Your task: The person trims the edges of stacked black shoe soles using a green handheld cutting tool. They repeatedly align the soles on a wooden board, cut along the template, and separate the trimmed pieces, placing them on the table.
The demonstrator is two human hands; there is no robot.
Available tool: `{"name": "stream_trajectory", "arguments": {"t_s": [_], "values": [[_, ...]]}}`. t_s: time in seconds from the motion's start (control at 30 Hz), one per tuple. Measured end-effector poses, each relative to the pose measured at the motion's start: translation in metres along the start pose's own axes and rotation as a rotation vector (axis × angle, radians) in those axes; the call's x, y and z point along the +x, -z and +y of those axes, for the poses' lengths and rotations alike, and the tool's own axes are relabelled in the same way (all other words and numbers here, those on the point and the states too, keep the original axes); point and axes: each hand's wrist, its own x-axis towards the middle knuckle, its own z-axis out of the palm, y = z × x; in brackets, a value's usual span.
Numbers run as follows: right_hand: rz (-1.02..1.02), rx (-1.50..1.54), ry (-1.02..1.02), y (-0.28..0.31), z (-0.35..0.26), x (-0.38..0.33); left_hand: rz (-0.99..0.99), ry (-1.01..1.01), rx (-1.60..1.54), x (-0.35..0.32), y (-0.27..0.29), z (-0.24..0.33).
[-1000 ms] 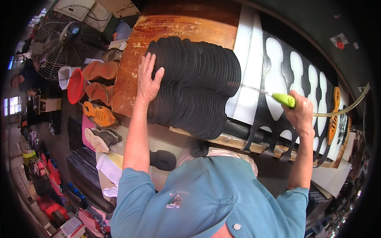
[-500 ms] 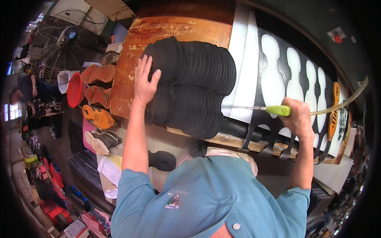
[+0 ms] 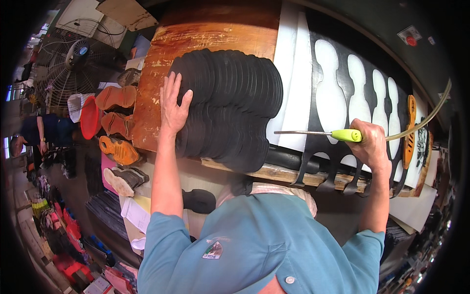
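A long row of black shoe soles (image 3: 230, 98) stands fanned on edge, packed side by side on the worn brown wooden board. At its left end my left hand (image 3: 175, 107) lies with fingers stretched against the outermost sole. My right hand (image 3: 370, 142) is closed around the lime-green handle of an air blow gun (image 3: 346, 135). From it a thin metal nozzle points left, its tip just right of the stack. A pale hose (image 3: 423, 122) runs from behind my right hand toward the upper right.
White sole-shaped cutouts (image 3: 331, 88) show in a black sheet on the right, beside white sheets (image 3: 291, 73). Orange soles (image 3: 119, 150), a red bowl (image 3: 90, 117) and a large fan (image 3: 73, 59) are at left. One black sole (image 3: 199, 201) lies near my body.
The whole view has shifted slightly left. The soles at the stack's left end now look more evenly fanned. The nozzle, blurred before, shows sharply; both hands keep their hold.
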Motion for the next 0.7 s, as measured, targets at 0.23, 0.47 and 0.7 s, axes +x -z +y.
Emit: {"name": "stream_trajectory", "arguments": {"t_s": [0.23, 0.47, 0.7], "values": [[0.115, -0.09, -0.084, -0.006, 0.004, -0.003, -0.007, 0.007, -0.012, -0.001, 0.002, 0.003], [0.107, -0.069, -0.096, -0.011, -0.003, -0.015, 0.004, 0.001, -0.012, -0.001, 0.001, 0.004], [0.168, -0.057, -0.125, -0.018, -0.006, 0.004, -0.014, 0.017, -0.022, -0.001, 0.002, 0.005]]}}
